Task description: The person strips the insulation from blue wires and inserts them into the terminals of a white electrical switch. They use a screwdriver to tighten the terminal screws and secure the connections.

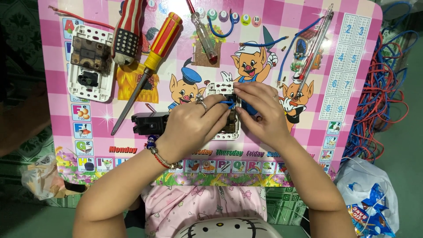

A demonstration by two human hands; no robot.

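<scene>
Near the table's (352, 145) front edge, the left hand (191, 125) pins the white switch plate (225, 132) while its fingertips pinch a short blue wire (228, 103); the right hand (262, 112) grips the plate's other side. Steady the plate flat, guiding the wire straight. Beyond, a yellow screwdriver (154, 57) lies idle.

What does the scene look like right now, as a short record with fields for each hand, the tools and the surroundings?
Left hand: left hand with a ring, fingertips pinching a short blue wire.
Right hand: right hand pressing on the white plastic switch plate under both hands.
Surface: pink checked cartoon-printed table.
Tools: yellow-and-red handled screwdriver; clear-handled tester screwdriver.
Other parts: second white switch plate, top left; black rectangular module.
Surroundings: tangle of red and blue wires, right.
</scene>
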